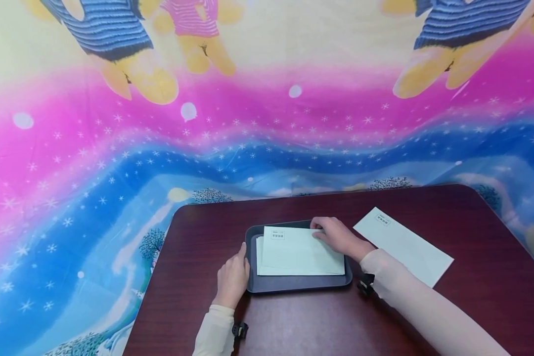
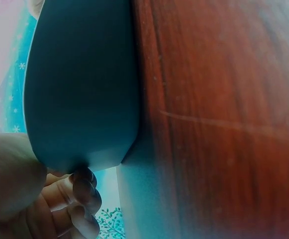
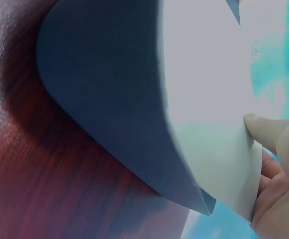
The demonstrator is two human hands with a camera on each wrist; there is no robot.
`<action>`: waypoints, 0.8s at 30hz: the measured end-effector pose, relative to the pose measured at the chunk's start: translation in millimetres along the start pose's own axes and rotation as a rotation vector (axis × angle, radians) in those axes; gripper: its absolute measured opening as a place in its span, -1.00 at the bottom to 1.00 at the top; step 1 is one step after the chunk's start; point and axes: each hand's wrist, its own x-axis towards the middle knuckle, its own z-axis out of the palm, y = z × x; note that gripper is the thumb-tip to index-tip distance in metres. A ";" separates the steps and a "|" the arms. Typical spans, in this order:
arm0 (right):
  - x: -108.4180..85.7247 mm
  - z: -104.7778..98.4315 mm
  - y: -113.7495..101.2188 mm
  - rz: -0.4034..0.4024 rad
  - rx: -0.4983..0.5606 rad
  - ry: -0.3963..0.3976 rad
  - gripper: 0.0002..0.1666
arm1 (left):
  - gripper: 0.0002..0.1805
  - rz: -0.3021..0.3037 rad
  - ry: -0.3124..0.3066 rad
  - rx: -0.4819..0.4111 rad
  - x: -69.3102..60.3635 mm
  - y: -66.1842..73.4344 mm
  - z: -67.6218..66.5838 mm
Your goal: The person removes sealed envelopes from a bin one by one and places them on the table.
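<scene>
A dark grey tray (image 1: 299, 285) lies on the table with pale envelopes (image 1: 300, 254) stacked in it, the top one slightly askew. My left hand (image 1: 232, 281) grips the tray's left edge; in the left wrist view its fingers (image 2: 87, 191) curl at the end of the tray (image 2: 84, 84). At the upper right of the stack, my right hand (image 1: 338, 239) pinches the top envelope. The right wrist view shows the thumb (image 3: 263, 129) on the face of this envelope (image 3: 209, 94), with other fingers behind it, above the tray (image 3: 104, 89).
Another pale envelope (image 1: 414, 247) lies slanted on the dark red-brown table (image 1: 311, 321), right of the tray and partly under the right forearm. Behind the table hangs a colourful printed cloth (image 1: 267, 109).
</scene>
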 end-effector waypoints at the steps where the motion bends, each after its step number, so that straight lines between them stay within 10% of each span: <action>1: -0.1 -0.3 -0.2 -0.001 0.002 0.001 -0.93 | -0.50 -0.001 -0.001 0.000 0.1 -0.2 0.0; 24: -5.3 -10.4 -5.9 -0.029 0.030 0.014 -0.88 | -0.49 0.002 -0.002 0.009 0.2 -0.5 0.6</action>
